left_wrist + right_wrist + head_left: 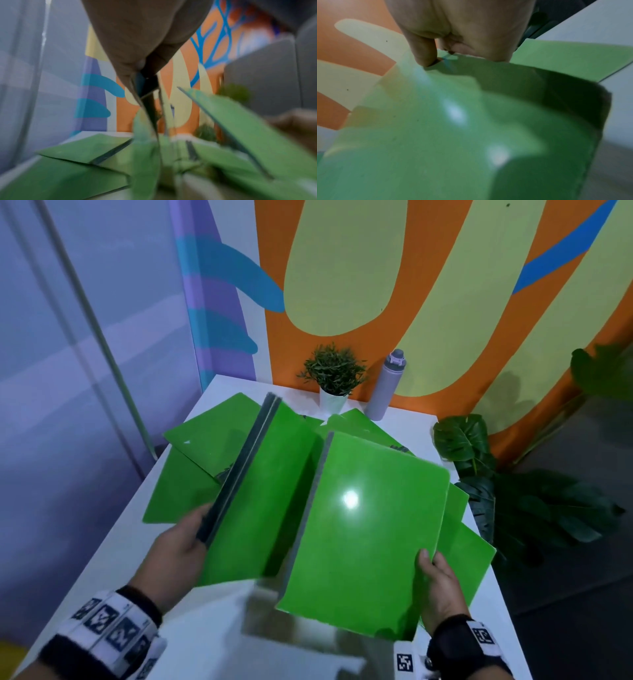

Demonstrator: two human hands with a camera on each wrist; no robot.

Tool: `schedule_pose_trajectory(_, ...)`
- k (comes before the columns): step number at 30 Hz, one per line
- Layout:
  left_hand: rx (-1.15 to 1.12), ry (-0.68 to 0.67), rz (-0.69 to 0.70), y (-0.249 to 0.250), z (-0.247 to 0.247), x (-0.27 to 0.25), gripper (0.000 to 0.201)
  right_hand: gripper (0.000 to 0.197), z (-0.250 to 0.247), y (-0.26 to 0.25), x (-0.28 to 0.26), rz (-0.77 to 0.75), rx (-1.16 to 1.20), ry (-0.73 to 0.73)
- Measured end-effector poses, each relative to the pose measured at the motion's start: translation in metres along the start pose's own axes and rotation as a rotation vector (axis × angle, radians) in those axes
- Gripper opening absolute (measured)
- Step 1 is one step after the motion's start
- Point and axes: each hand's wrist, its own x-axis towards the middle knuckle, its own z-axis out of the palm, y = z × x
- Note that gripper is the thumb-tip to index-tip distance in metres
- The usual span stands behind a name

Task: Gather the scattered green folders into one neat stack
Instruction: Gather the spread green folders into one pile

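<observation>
Left hand [178, 546] grips upright folders [260, 474]; right hand [442, 587] grips tilted folder [363, 518] beside them. Advice: align spines, then merge.

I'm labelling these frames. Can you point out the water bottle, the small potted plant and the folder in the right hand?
water bottle [386, 386]: head view, middle of its body.
potted plant [333, 402]: head view, white pot.
folder in right hand [363, 529]: head view, middle of its cover.
</observation>
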Motion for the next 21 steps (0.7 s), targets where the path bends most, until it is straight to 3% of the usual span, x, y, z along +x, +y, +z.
schedule_pose_trajectory(5, -0.54, -0.261, -0.223, 0.018, 0.014, 0.003, 0.055, 0.084, 0.025, -0.003, 0.004, 0.06, 0.114, -0.137)
schedule_pose_trajectory(7, -0.649, -0.345, -0.305, 0.018, 0.027, 0.005, 0.05, 0.075, 0.035, 0.003, 0.005, 0.059, 0.099, -0.147)
schedule_pose_trajectory(10, -0.62, -0.447, -0.366, 0.018, 0.047, 0.005, 0.037, 0.064, 0.043, 0.01, 0.012, 0.01, -0.021, -0.12)
schedule_pose_trajectory(12, -0.467, -0.507, -0.372, 0.02, 0.058, 0.004, 0.04, 0.063, 0.048, 0.011, 0.016, -0.02, -0.119, -0.121)
schedule_pose_trajectory(16, -0.253, -0.308, -0.391, 0.013, 0.068, 0.008, 0.044, 0.051, 0.065, 0.008, 0.031, -0.103, -0.286, -0.181)
schedule_pose_trajectory(19, -0.221, -0.214, -0.436, 0.0, 0.061, 0.012, 0.045, 0.045, 0.072, 0.015, 0.066, -0.248, -0.661, -0.138)
schedule_pose_trajectory(21, -0.187, -0.166, -0.443, -0.008, 0.057, 0.014, 0.047, 0.053, 0.067, 0.022, 0.093, -0.22, -0.917, -0.062)
